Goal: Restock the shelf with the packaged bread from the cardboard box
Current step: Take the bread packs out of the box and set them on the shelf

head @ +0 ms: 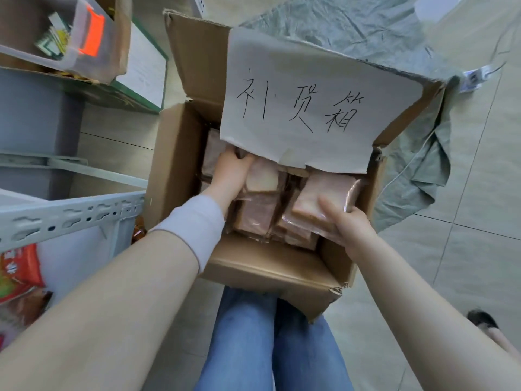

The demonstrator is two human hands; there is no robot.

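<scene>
One cardboard box [174, 159] stands open on the tiled floor [465, 263], touching the person's knees, and two hands are inside it. The packaged bread [255, 217] fills the box. At least five packs show, packed tightly on edge and overlapping, so the full count cannot be told. Each is a thick square slice, pale pinkish-brown with a darker crust edge, sealed in clear, glossy film.

The left hand [234, 172], with a pale band [194, 224] on its wrist, curls over the top of the left package [265, 177] and grips it; the fingertips are tucked behind the pack, out of sight. The right hand [351, 225] holds the right package [324, 197] tilted above the others — thumb [328, 206] on its upper face, fingers underneath and hidden.

One white paper sheet [310, 94] with three handwritten characters covers the far flap and hides the back of the box.

One grey slotted metal shelf [70, 215] stands to the left, cut off by the frame edge, with a red snack packet [17, 272] on it — its print is too blurred to read. A crumpled green cloth [417, 176] lies under the box on the right. Blue jeans [267, 348] show below.
</scene>
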